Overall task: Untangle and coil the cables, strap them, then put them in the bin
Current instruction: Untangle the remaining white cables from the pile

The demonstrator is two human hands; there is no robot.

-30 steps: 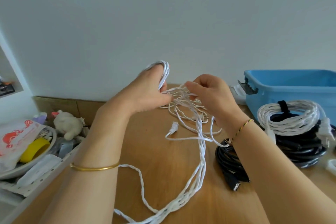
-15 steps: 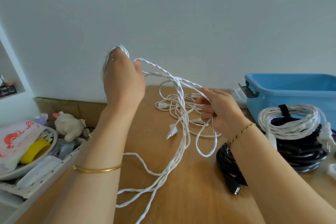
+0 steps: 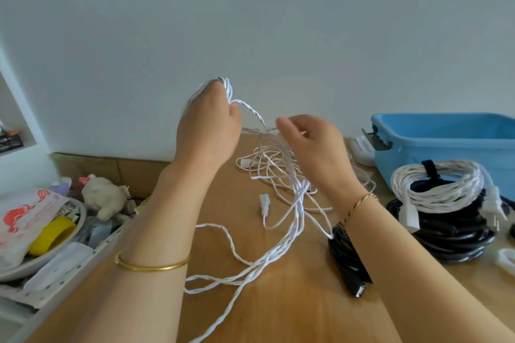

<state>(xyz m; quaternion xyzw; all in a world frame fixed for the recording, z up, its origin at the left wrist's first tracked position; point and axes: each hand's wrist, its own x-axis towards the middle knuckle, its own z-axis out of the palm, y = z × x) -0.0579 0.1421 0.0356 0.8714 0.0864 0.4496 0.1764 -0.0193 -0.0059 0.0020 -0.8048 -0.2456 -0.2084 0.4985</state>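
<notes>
A white twisted cable [image 3: 281,248] runs in loose loops from my raised left hand [image 3: 207,125] down to the wooden table [image 3: 292,315]. Several turns of it are wound round that hand's fingers. My right hand [image 3: 309,145] is held up beside it, thumb and forefinger pinching a strand near the top of the tangle. A thinner flat white cable [image 3: 267,172] with small plugs lies tangled behind. At the right a coiled white cable with a black strap [image 3: 440,184] rests on a black coil [image 3: 457,234]. The blue bin [image 3: 446,142] stands behind them.
A loose black cable with a USB socket [image 3: 348,262] lies under my right forearm. At the left, below the table's edge, a drawer [image 3: 55,273] holds a bowl, yellow tape, a plastic bag and a small plush toy [image 3: 103,198]. A white wall rises behind.
My left hand has swung right and lower, back toward the middle. My right hand has risen and shifted from a fist round the strands to a pinch at the tangle's top.
</notes>
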